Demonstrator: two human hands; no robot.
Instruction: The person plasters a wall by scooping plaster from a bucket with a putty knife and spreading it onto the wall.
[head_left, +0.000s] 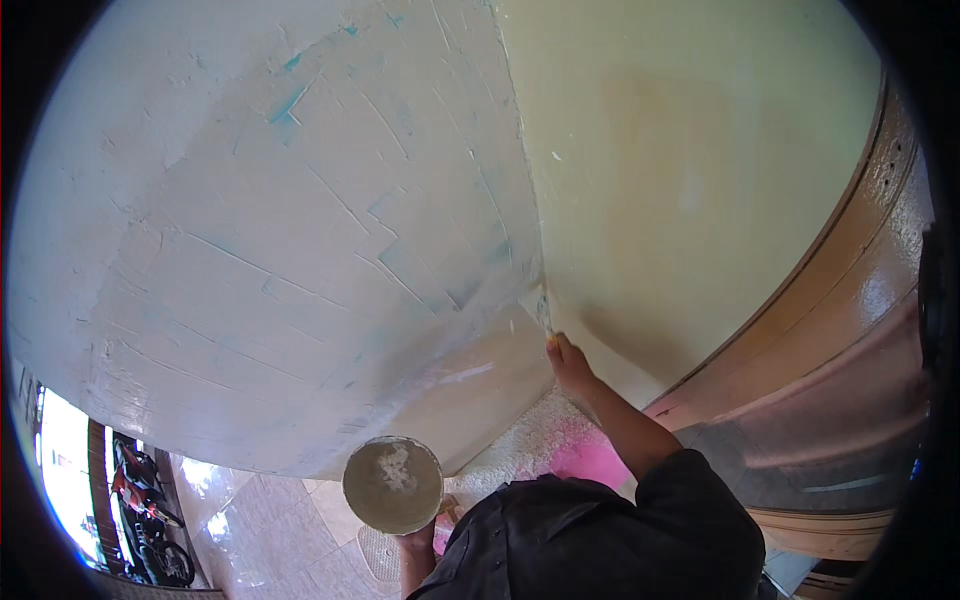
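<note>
My right hand [568,360] grips a putty knife [545,308], its blade at the corner where a rough white wall [300,220] with scraped streaks and pale blue patches meets a smoother cream-yellow wall [690,180]. Below and to the left, my left hand [417,537] holds a round container [393,510] with whitish paste inside. That hand is partly hidden under the container.
A wooden panel [830,280] curves along the right side. Below me are a tiled floor [290,530] and a pink and speckled white patch [580,460]. At the lower left, motorbikes [150,510] stand beside a bright opening [70,470].
</note>
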